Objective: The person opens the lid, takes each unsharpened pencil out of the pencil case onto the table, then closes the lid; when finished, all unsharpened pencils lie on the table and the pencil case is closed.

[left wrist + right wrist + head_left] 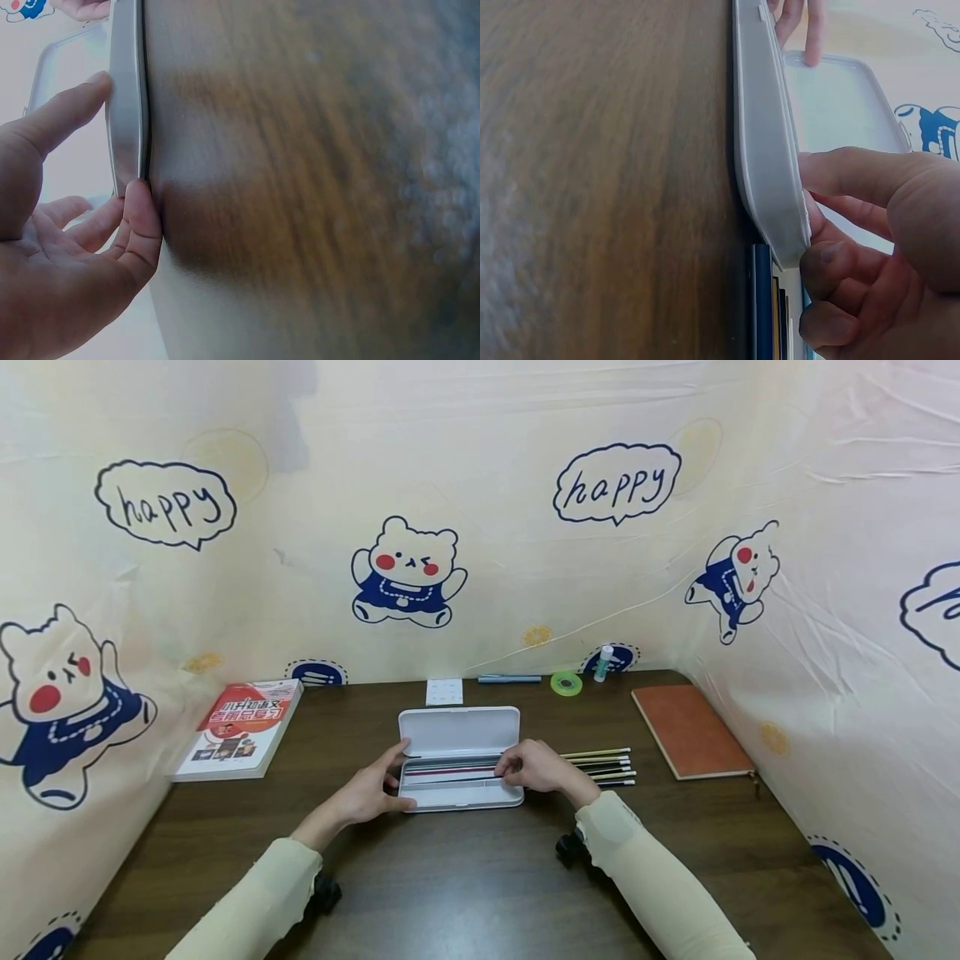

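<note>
While both forearms reach forward over the dark surface (465, 877), the left hand (369, 793) lies with fingers straight, thumb and fingertips touching the near left corner of the open white pencil case (459, 731). The right hand (534, 768) curls its fingers over the case's right end, its grip pinching something I cannot make out; loose pencils (600, 767) lie just beyond its knuckles.

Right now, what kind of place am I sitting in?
Probably a home study desk: a dark wooden table with an open pencil case, pencils, a notebook, and cartoon-bear fabric hung around it.
</note>
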A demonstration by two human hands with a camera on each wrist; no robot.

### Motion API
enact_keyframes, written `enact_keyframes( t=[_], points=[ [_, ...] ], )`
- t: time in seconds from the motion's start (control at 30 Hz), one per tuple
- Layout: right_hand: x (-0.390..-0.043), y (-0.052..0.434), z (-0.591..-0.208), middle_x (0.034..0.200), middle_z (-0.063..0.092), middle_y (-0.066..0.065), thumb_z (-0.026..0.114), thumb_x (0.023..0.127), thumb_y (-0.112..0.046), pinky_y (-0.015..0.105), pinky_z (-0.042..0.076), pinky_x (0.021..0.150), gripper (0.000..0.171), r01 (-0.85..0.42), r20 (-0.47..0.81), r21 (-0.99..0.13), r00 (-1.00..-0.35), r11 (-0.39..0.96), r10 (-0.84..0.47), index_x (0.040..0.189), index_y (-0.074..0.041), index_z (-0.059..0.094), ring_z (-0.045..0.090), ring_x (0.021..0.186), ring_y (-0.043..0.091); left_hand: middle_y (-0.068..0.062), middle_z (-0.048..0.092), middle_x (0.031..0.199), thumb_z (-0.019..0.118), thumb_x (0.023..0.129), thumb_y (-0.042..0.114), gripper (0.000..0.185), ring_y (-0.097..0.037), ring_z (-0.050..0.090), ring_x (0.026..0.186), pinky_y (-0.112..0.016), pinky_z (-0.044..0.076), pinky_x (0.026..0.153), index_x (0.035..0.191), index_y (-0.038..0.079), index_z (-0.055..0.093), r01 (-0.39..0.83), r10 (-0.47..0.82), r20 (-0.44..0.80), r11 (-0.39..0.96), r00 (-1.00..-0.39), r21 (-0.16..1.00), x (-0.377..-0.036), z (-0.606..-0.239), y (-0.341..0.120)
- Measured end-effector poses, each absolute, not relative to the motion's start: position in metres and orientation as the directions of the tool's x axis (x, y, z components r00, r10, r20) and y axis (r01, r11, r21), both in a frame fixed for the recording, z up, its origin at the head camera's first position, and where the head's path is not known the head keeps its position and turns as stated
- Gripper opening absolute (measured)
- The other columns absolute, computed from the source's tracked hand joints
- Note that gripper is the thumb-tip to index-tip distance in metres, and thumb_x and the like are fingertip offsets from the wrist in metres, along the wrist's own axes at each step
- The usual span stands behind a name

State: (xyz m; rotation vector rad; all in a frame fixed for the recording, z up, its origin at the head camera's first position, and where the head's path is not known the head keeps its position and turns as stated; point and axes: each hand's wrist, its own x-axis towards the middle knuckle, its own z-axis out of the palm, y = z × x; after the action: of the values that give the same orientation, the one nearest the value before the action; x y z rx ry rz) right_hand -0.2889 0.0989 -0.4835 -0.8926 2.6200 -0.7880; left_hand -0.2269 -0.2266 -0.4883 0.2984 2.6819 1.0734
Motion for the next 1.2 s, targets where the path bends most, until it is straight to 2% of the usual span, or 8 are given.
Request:
enact_keyframes(
  t=[0.53, 0.9, 1.2],
  points=[
    [-0.289, 0.098, -0.481, 0.075, 0.067, -0.009, 0.076, 0.084, -0.009, 0.024, 0.045, 0.07, 0.013, -0.435, -0.066, -0.584, -0.816, 0.685, -0.575, 0.082, -0.022, 0.075, 0.056, 0.072, 0.006, -0.02, 0.048, 0.148, 0.083, 0.082, 0.024, 0.103, -0.024, 0.057, 0.107, -0.042, 0.048, 0.092, 0.16, 0.017, 0.017, 0.112, 0.284, -0.133, 0.702, -0.95, 0.703, -0.226, -0.487, -0.226],
    [-0.289, 0.117, -0.475, 0.086, 0.071, -0.003, 0.073, 0.089, -0.01, 0.027, 0.048, 0.073, 0.007, -0.436, -0.035, -0.683, -0.782, 0.586, -0.623, 0.091, -0.015, 0.077, 0.056, 0.078, 0.012, -0.02, 0.046, 0.149, 0.083, 0.082, 0.025, 0.103, -0.024, 0.056, 0.107, -0.041, 0.047, 0.092, 0.16, 0.018, 0.017, 0.096, 0.276, -0.145, 0.702, -0.95, 0.705, -0.226, -0.487, -0.227],
    [-0.287, 0.151, -0.472, 0.094, 0.074, -0.004, 0.074, 0.09, -0.017, 0.027, 0.049, 0.075, 0.006, -0.419, -0.037, -0.708, -0.782, 0.568, -0.623, 0.095, -0.019, 0.078, 0.059, 0.081, 0.011, -0.019, 0.047, 0.148, 0.084, 0.082, 0.024, 0.103, -0.023, 0.056, 0.107, -0.04, 0.047, 0.091, 0.16, 0.018, 0.017, 0.104, 0.278, -0.137, 0.703, -0.951, 0.703, -0.225, -0.488, -0.228]
  ],
)
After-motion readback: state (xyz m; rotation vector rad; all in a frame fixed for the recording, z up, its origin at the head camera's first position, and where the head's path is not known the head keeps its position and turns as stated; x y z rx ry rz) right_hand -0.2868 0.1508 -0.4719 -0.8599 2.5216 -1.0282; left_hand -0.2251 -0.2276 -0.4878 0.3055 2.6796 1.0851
